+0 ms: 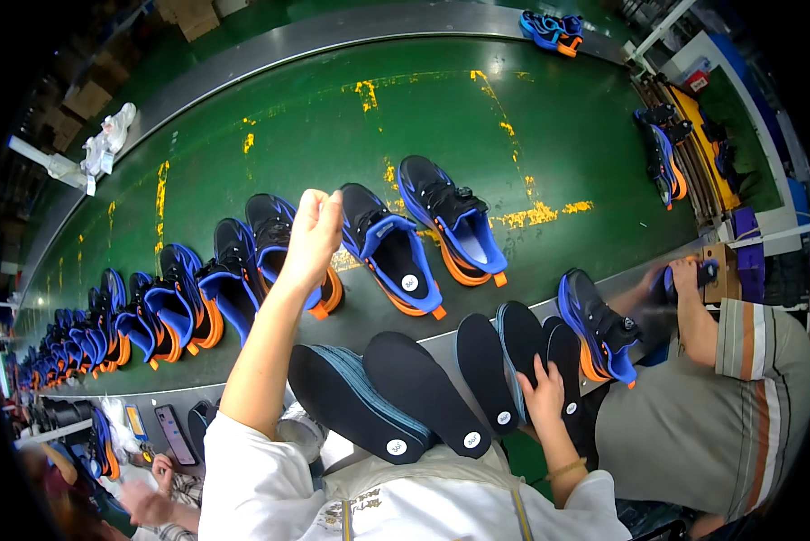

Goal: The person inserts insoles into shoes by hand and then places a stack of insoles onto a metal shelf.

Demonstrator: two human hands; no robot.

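My left hand (317, 225) is closed in a fist, raised over the row of shoes, with nothing visible in it. Just right of it, a black-and-blue sneaker (379, 230) with an orange sole holds a dark insole with a round white sticker. Another such sneaker (441, 206) stands beside that one. My right hand (544, 392) has its fingers spread against black insoles (524, 334) at the belt's near edge, partly covering the rightmost insole (562, 347). Close before my body lie a thick stack of insoles (333, 388) and a further black insole (423, 383).
Several matching sneakers (179, 288) line the green conveyor belt (333, 135) to the left. One sneaker (596, 325) stands right of the insoles. A co-worker in a striped grey shirt (693, 406) handles a shoe at right. Other hands (148, 500) and a phone (177, 433) are lower left.
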